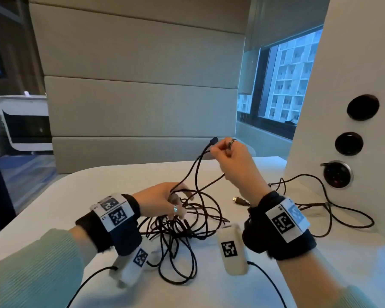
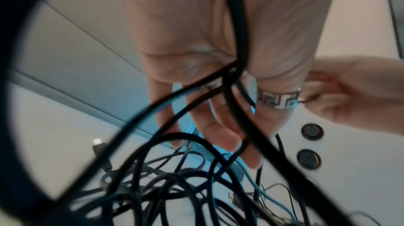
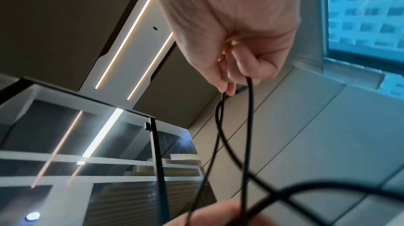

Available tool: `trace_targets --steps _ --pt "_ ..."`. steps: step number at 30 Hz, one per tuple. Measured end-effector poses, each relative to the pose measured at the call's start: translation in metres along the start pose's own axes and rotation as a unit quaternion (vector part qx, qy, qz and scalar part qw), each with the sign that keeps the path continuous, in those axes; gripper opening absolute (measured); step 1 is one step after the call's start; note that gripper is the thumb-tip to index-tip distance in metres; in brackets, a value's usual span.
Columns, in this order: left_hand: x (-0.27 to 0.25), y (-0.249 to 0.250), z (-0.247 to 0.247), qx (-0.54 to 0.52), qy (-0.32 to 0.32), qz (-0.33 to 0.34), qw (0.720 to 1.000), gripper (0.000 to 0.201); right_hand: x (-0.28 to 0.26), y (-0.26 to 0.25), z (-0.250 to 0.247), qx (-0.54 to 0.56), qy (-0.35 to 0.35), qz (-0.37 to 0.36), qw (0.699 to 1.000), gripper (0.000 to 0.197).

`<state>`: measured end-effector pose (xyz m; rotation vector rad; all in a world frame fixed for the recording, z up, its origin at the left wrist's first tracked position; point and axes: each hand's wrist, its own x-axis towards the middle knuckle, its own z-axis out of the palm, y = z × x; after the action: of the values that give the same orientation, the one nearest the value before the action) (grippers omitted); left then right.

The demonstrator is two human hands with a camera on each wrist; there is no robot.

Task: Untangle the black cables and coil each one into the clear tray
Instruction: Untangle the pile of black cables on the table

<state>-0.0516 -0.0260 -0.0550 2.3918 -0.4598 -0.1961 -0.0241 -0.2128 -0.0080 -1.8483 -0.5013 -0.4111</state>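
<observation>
A tangle of black cables [image 1: 187, 227] lies on the white table [image 1: 53, 214], seen close up in the left wrist view as black cables [image 2: 174, 186]. My left hand [image 1: 176, 203] reaches down into the top of it, and strands run across the palm and between the fingers [image 2: 220, 131]. My right hand [image 1: 212, 152] is raised above the table and pinches one black cable just below its plug [image 1: 214, 140]. In the right wrist view the right hand [image 3: 227, 89] holds two strands that hang down. No clear tray is in view.
A loose USB plug [image 1: 239, 200] lies on the table right of the tangle. More thin cable [image 1: 333, 210] loops toward a white pillar with round sockets [image 1: 337, 174] at the right. A padded wall stands behind the table, and the table's edge curves away at the left.
</observation>
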Motion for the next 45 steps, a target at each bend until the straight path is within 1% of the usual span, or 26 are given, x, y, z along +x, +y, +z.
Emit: trace_targets --steps 3,7,10,12,14,15,17,19,21,22,24,25,27,29,31,32,33,34,35,37,39,40,41,42,43,45 --pt "-0.001 -0.011 -0.009 0.011 0.016 -0.019 1.000 0.019 0.007 0.000 -0.021 -0.061 0.073 -0.036 0.995 0.012" --pt "-0.003 -0.030 -0.018 0.065 0.027 -0.040 0.997 0.009 0.016 0.002 -0.063 -0.146 0.175 -0.040 0.973 0.009" --pt "-0.006 -0.043 -0.027 0.094 0.047 -0.062 0.992 0.006 0.015 0.004 -0.100 -0.191 0.281 -0.031 0.940 0.009" --pt "-0.008 -0.049 -0.031 0.099 0.061 -0.069 0.991 0.003 0.012 0.009 -0.125 -0.212 0.352 -0.007 0.912 0.016" --pt "-0.010 -0.054 -0.034 0.089 0.073 -0.071 0.991 0.006 0.010 0.017 -0.144 -0.222 0.393 0.022 0.892 0.021" --pt "-0.010 -0.057 -0.034 0.083 0.077 -0.075 0.991 0.009 0.009 0.021 -0.151 -0.229 0.398 0.036 0.887 0.023" --pt "-0.011 -0.060 -0.033 0.070 0.082 -0.077 0.991 0.011 0.007 0.027 -0.154 -0.243 0.371 0.056 0.894 0.022" --pt "-0.011 -0.060 -0.030 0.048 0.098 -0.084 0.990 0.016 0.008 0.032 -0.144 -0.260 0.293 0.072 0.917 0.021" --pt "-0.009 -0.056 -0.028 0.014 0.123 -0.093 0.988 0.025 0.011 0.033 -0.123 -0.298 0.172 0.080 0.935 0.026" --pt "-0.008 -0.054 -0.027 0.000 0.136 -0.097 0.986 0.028 0.012 0.032 -0.109 -0.317 0.107 0.074 0.939 0.028" --pt "-0.008 -0.050 -0.025 -0.022 0.157 -0.103 0.982 0.029 0.012 0.027 -0.079 -0.335 -0.020 0.054 0.941 0.026" --pt "-0.008 -0.049 -0.023 -0.031 0.164 -0.104 0.980 0.029 0.010 0.023 -0.064 -0.338 -0.084 0.041 0.936 0.026" --pt "-0.007 -0.048 -0.020 -0.045 0.171 -0.111 0.978 0.028 0.004 0.019 -0.032 -0.355 -0.206 0.017 0.912 0.029" --pt "-0.007 -0.048 -0.016 -0.051 0.181 -0.117 0.975 0.024 -0.007 0.019 0.000 -0.377 -0.308 0.006 0.873 0.039" --pt "-0.007 -0.049 -0.013 -0.054 0.193 -0.113 0.973 0.009 -0.020 0.022 0.030 -0.381 -0.401 0.013 0.833 0.049" --pt "-0.009 -0.048 -0.012 -0.048 0.186 -0.098 0.976 0.013 -0.026 0.024 0.042 -0.384 -0.438 0.015 0.812 0.050" --pt "-0.012 -0.048 -0.012 -0.036 0.164 -0.074 0.983 0.025 -0.030 0.025 0.051 -0.394 -0.466 0.013 0.792 0.048" --pt "-0.014 -0.047 -0.013 -0.015 0.132 -0.057 0.990 0.034 -0.032 0.026 0.056 -0.405 -0.482 0.007 0.777 0.044" --pt "-0.017 -0.044 -0.013 0.015 0.100 -0.045 0.994 0.039 -0.032 0.027 0.059 -0.411 -0.487 -0.001 0.771 0.038" --pt "-0.021 -0.039 -0.012 0.071 0.047 -0.037 0.996 0.038 -0.032 0.028 0.060 -0.422 -0.491 -0.012 0.762 0.031" --pt "-0.020 -0.038 -0.009 0.113 0.017 -0.040 0.993 0.035 -0.033 0.028 0.060 -0.442 -0.512 -0.018 0.737 0.032" --pt "-0.018 -0.039 -0.007 0.137 0.006 -0.044 0.990 0.033 -0.034 0.028 0.060 -0.437 -0.508 -0.020 0.742 0.032" --pt "-0.016 -0.039 -0.005 0.164 -0.003 -0.046 0.985 0.030 -0.033 0.025 0.058 -0.408 -0.491 -0.021 0.770 0.030" --pt "-0.015 -0.039 -0.004 0.184 -0.006 -0.046 0.982 0.026 -0.030 0.022 0.054 -0.360 -0.459 -0.022 0.812 0.027" --pt "-0.013 -0.039 -0.003 0.193 -0.003 -0.047 0.980 0.022 -0.026 0.018 0.049 -0.305 -0.416 -0.028 0.856 0.024" --pt "-0.010 -0.040 -0.004 0.188 0.015 -0.055 0.981 0.017 -0.014 0.010 0.033 -0.195 -0.294 -0.042 0.935 0.030"
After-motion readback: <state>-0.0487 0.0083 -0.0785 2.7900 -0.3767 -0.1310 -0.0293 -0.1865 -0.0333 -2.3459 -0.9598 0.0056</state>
